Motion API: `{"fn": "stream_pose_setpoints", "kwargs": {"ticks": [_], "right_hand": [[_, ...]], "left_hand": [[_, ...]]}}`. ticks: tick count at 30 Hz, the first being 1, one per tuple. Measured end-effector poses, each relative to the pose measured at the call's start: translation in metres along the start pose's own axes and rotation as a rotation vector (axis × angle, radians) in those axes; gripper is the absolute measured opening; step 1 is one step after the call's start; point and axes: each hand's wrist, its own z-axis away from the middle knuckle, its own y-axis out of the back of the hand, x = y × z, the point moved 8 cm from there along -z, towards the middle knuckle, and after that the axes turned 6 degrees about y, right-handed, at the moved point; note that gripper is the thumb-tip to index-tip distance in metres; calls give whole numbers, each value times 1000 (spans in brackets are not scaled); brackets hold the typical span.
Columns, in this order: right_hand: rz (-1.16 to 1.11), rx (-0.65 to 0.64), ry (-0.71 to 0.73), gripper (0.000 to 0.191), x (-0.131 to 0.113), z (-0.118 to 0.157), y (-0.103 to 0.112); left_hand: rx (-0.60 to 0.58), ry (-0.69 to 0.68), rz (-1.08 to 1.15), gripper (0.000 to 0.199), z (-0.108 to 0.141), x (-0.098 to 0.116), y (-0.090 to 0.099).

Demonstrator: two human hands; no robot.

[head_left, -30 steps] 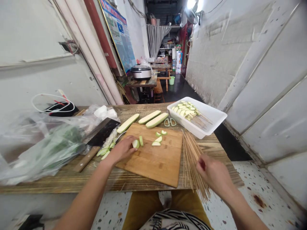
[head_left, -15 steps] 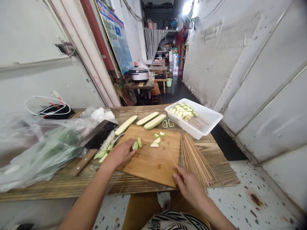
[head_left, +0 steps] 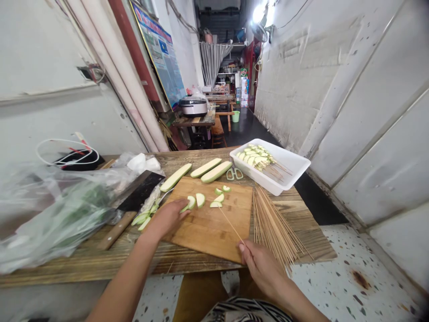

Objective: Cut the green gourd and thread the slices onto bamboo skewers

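My right hand (head_left: 263, 264) pinches a thin bamboo skewer (head_left: 231, 222) near its lower end. The skewer slants up and left over the wooden cutting board (head_left: 204, 230), its tip by the lowest of several loose zucchini slices (head_left: 216, 204). At the board's left side, my left hand (head_left: 167, 219) has its fingers closed around a pale green zucchini slice (head_left: 191, 203), partly hidden by the fingers. Another half-round slice (head_left: 200, 200) stands just right of it. Behind the board lie zucchini halves (head_left: 216, 171), cut side up.
A white plastic tray (head_left: 295, 172) with skewered slices stands at the back right, green-handled scissors (head_left: 234, 173) beside it. Loose skewers (head_left: 273, 223) fan out right of the board. On the left lie a cleaver (head_left: 140, 190), trimmings (head_left: 144, 217) and plastic bags (head_left: 60, 214).
The skewer's tip has swung left and down to the lowest loose slice, as my right hand shifted slightly left. By my left hand, the slices have turned to show their cut faces.
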Motion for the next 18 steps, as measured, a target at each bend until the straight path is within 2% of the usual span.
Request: {"fn": "stream_pose_setpoints", "kwargs": {"ticks": [2,3,5,7,9,12,15,18], "right_hand": [[-49,-5,5,35,-1,0,-3],[-82,-4,9,32,-2,0,-5],[-161,-4,28,29,-6,-2,-11],[-244,4,55,31,-13,-6,-16],[-307,18,99,33,-22,-10,-20],[-353,6,164,32,-34,-17,-31],[-482,-130,75,36,-33,-20,-53],[-548,-187,15,41,-29,-20,-64]], "left_hand": [[55,68,114,35,4,-3,5],[108,136,253,35,7,-6,9],[255,301,637,35,18,-15,15],[348,427,1020,33,30,-15,10],[292,512,1350,32,37,-2,-4],[72,638,1781,29,43,29,-32],[-12,657,1894,27,47,46,-44],[0,683,1875,25,47,45,-51]]}}
